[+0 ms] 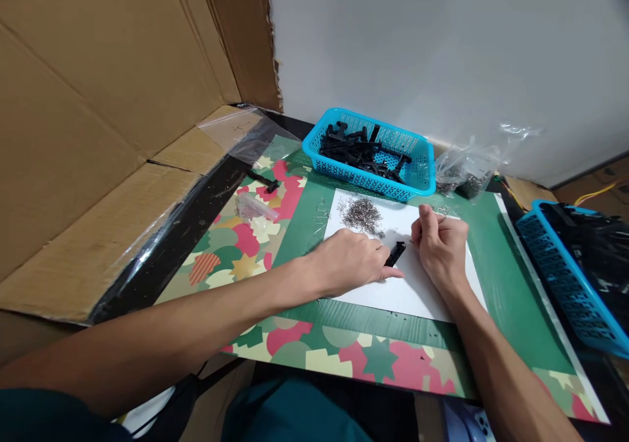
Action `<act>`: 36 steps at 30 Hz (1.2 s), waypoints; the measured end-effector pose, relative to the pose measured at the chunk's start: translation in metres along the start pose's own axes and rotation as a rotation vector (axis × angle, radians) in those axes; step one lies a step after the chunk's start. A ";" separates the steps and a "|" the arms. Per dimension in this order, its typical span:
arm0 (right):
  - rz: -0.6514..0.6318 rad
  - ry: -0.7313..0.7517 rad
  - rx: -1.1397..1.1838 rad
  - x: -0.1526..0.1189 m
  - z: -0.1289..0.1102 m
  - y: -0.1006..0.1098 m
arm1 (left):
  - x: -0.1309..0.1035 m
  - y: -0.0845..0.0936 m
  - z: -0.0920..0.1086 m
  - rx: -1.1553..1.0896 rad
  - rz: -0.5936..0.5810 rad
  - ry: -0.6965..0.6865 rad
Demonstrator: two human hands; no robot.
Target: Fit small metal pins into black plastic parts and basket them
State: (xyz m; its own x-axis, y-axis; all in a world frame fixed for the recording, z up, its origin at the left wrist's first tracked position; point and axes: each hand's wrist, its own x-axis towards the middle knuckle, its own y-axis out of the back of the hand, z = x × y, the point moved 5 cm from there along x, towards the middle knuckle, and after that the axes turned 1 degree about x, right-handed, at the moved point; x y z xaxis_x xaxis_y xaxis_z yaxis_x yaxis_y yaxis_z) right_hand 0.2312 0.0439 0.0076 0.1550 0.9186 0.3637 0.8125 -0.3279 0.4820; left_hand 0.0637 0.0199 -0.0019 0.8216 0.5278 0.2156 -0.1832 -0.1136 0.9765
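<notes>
Now, low over the white sheet point(413, 298), the left hand point(351, 258) has its grip clamped round a black plastic part point(396, 253), one end poking out towards the right hand point(442, 240), whose own grip is curled tight, on what I cannot tell. Just beyond sits a heap of small metal bits point(362, 214), with a blue basket point(354, 175) of similar parts point(361, 150) blocking the far side, clear bags point(472, 175) beside it, a second blue basket point(565, 272) out right, and a loose black piece point(264, 181) on the counter point(196, 226), cardboard point(108, 101) walling the left.
</notes>
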 end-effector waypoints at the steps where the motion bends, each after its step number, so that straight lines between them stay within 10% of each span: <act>1: 0.005 0.013 -0.030 0.000 -0.001 -0.001 | 0.000 0.000 0.000 0.005 -0.002 -0.003; 36: 0.002 0.026 -0.083 0.002 -0.006 -0.004 | 0.002 -0.001 0.002 0.009 -0.113 0.001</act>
State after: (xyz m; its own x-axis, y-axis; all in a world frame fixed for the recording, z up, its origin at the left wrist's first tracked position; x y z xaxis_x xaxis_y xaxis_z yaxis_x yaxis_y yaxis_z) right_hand 0.2245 0.0455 0.0109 0.1412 0.9123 0.3843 0.7629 -0.3476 0.5450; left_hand 0.0668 0.0194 -0.0024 0.8361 0.5387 0.1041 -0.0848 -0.0606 0.9946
